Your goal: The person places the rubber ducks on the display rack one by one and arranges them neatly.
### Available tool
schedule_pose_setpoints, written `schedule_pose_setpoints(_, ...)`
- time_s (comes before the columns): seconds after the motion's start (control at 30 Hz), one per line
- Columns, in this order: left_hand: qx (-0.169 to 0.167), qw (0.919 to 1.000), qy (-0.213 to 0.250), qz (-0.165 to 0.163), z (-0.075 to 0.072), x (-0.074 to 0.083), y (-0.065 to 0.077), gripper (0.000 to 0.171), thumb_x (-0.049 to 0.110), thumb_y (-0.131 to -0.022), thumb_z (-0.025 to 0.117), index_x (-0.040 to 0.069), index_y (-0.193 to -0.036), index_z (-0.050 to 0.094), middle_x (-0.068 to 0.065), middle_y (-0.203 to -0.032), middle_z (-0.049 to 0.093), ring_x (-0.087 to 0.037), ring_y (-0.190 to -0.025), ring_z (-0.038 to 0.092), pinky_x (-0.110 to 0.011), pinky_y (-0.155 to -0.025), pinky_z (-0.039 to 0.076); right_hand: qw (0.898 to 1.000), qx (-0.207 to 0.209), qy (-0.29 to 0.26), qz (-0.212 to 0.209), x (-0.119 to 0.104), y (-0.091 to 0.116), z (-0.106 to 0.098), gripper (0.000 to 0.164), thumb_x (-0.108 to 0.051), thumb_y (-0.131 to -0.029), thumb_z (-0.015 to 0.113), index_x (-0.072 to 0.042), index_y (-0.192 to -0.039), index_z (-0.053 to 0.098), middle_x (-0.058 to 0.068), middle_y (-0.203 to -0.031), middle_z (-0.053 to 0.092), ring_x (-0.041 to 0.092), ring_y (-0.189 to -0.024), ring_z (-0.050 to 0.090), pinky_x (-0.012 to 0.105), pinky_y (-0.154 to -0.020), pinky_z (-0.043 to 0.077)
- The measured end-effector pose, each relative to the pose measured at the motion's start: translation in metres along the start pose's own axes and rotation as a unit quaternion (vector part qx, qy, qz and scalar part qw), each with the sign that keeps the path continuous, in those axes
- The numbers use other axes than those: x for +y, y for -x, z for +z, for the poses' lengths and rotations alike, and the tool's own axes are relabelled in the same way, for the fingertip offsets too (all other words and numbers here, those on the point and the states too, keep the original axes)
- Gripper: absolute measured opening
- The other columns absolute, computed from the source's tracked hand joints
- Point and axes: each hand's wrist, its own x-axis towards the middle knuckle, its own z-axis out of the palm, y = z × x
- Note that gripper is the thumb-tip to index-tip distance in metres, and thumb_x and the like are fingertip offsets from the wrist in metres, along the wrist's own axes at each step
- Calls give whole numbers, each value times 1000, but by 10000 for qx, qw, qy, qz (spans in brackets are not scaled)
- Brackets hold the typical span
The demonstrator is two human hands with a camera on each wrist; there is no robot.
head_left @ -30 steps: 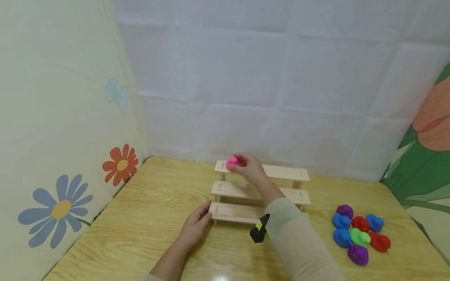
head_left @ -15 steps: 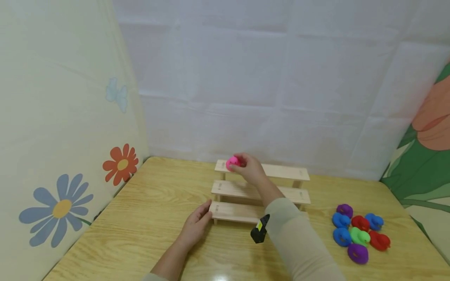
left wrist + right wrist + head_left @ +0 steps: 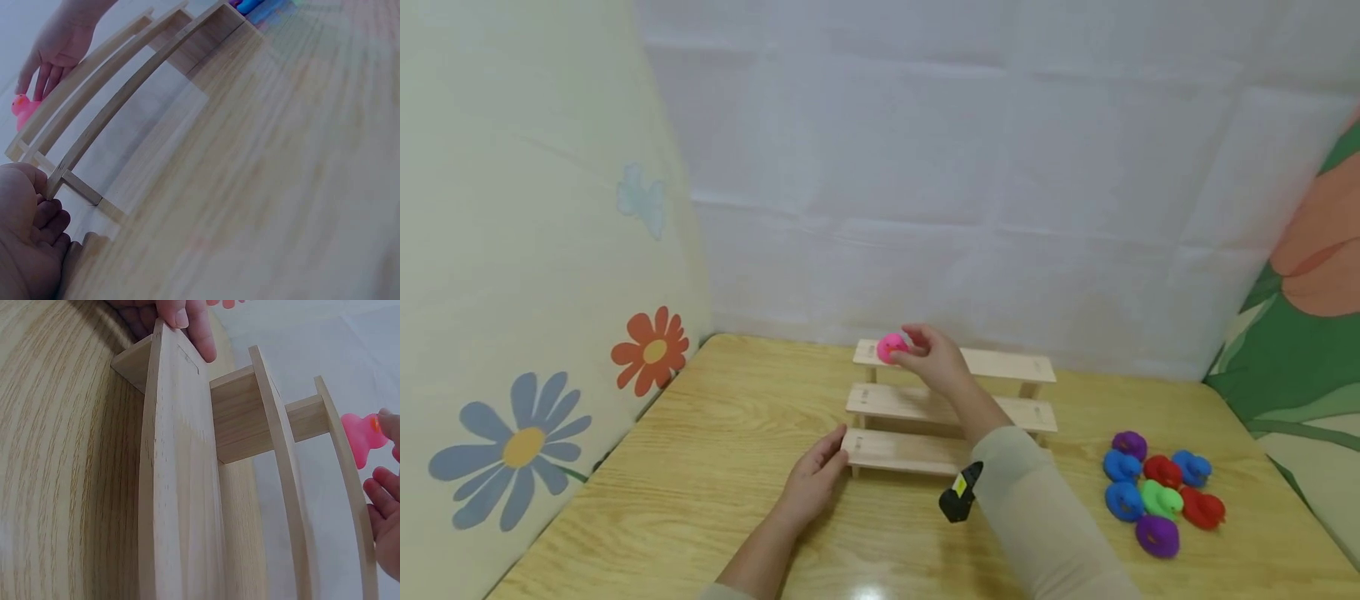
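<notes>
A pink rubber duck (image 3: 892, 348) sits upright at the left end of the top step of a three-tier wooden stand (image 3: 910, 451). Around its right side is my right hand (image 3: 937, 363), fingers loosened and spread; the right wrist view has the thumb close by the duck's head and the other fingers apart from it. Whether the thumb still touches is hard to tell. My left hand (image 3: 811, 482) holds the left end of the lowest step, its thumb and fingers on either side of the board in the right wrist view.
To the right on the wood-grain table (image 3: 737, 400) lies a cluster of several rubber ducks: purple (image 3: 1157, 536), blue (image 3: 1124, 502), red (image 3: 1202, 508) and green (image 3: 1162, 499). A white cloth (image 3: 850, 167) hangs behind. A black device (image 3: 961, 493) is on my right wrist.
The fingers of my right hand have opened away from the pink duck, which stays on the top step. My left hand keeps its hold. The head view has shifted slightly.
</notes>
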Motion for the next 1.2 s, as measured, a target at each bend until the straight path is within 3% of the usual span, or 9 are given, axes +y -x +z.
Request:
schedule_pose_setpoints(0.17, 9, 10000, 8, 24, -1, -2, -2, 48, 10, -103, 46, -5, -148, 36, -22, -154, 37, -35, -145, 32, -49, -120, 27, 9998, -22, -166, -68, 0, 4, -5, 58, -23, -89, 73, -10, -141, 51, 13, -147, 50, 32, -132, 53, 42, -107, 49)
schedule_pose_setpoints(0.5, -4, 10000, -31, 0, 0, -1, -2, 49, 11, -103, 46, -5, -148, 36, -21, -155, 35, -35, -145, 31, -49, -120, 26, 9998, -63, -156, -96, 8, 19, -21, 54, -26, -90, 72, -18, -140, 53, 9, -149, 49, 31, -133, 52, 45, -109, 46)
schedule_pose_setpoints(0.73, 11, 10000, -68, 2, 1, 0, -2, 48, 10, -103, 46, -5, -147, 36, -22, -154, 37, -35, -145, 32, -49, -119, 28, 9996, -8, 79, -277, 13, 32, -37, 56, -30, -90, 71, -15, -140, 52, 11, -148, 50, 34, -141, 42, 48, -117, 37)
schedule_pose_setpoints(1.2, -25, 10000, -86, -31, 0, 1, -1, 49, 12, -103, 46, -5, -148, 36, -21, -155, 36, -35, -145, 31, -48, -119, 27, 9986, 329, 304, -264, 26, 61, -62, 56, -23, -88, 74, -6, -138, 54, 16, -144, 53, 36, -138, 44, 49, -117, 37)
